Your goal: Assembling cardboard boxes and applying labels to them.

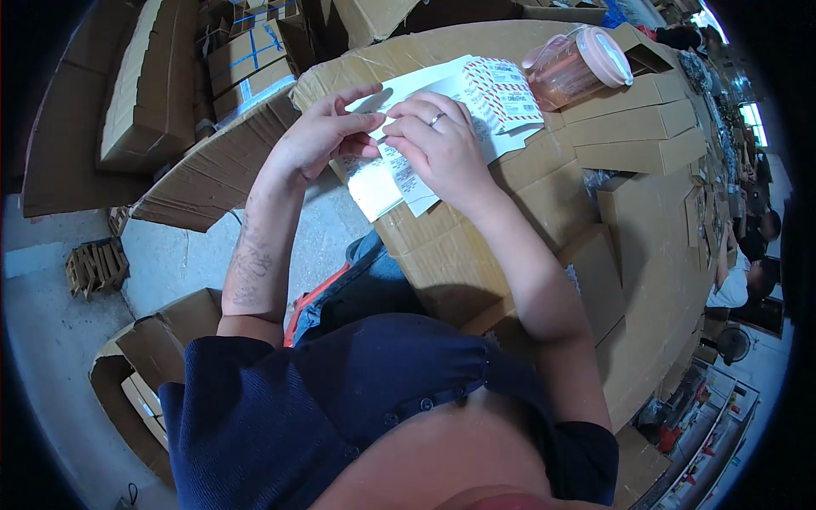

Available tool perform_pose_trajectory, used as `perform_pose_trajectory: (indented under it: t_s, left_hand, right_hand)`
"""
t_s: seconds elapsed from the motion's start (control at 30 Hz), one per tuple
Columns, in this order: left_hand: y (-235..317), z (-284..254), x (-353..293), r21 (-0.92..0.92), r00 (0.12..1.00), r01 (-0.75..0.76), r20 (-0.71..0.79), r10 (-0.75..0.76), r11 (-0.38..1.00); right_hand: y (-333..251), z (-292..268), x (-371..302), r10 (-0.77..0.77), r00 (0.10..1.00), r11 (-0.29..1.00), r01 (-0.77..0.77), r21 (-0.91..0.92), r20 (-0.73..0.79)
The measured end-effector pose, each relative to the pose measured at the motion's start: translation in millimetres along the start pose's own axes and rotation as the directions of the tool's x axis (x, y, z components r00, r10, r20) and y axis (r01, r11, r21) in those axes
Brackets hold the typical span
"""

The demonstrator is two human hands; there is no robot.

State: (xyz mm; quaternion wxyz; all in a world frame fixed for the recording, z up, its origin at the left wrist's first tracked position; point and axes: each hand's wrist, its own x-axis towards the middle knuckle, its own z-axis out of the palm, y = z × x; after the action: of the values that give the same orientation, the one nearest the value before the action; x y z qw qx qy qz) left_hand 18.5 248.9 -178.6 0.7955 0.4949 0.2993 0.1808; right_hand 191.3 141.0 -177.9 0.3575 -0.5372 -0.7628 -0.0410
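Printed white label sheets [372,189] lie overlapped on a cardboard surface in front of me. My left hand [323,132] is at their left edge, its index finger raised and its thumb bent in toward the other fingers. My right hand [438,144], with a ring on one finger, lies over the sheets with bent fingers closed on one of them. The fingertips of both hands meet there; whatever is pinched in the left is too small to make out. Beside them is a stack of labels with red-striped borders [510,93].
A clear cup with a pink lid [595,59] lies beyond the labels. Flat cardboard boxes [642,123] are stacked at the right. Open cartons [149,93] stand at the left, another carton [153,348] at lower left. People [744,272] are far right.
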Motion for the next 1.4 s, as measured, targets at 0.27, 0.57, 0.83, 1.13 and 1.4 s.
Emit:
perform_pose_trajectory:
  t_s: [0.27, 0.57, 0.83, 1.13, 1.4]
  left_hand:
    - [-1, -5, 0, -0.039, 1.0, 0.02, -0.012, -0.021, 0.999]
    - [-2, 0, 1, -0.109, 1.0, 0.003, -0.03, -0.006, 0.994]
    - [-4, 0, -2, -0.126, 0.999, 0.016, -0.027, -0.019, 0.992]
    - [-3, 1, -5, -0.111, 0.999, 0.031, 0.025, -0.028, 0.993]
    - [-8, 3, -8, 0.002, 0.999, -0.033, -0.013, 0.033, 0.999]
  right_hand:
    - [-2, -1, -2, -0.047, 0.998, 0.998, 0.044, -0.051, -0.051]
    - [3, -5, -7, -0.05, 0.997, 0.998, 0.048, -0.042, -0.054]
    - [6, -8, -7, -0.042, 0.997, 0.998, 0.044, 0.035, -0.059]
    - [9, -1, -6, 0.1, 0.995, 0.984, -0.1, 0.146, 0.006]
    - [10, 2, -5, 0.128, 0.991, 0.982, -0.133, 0.133, 0.045]
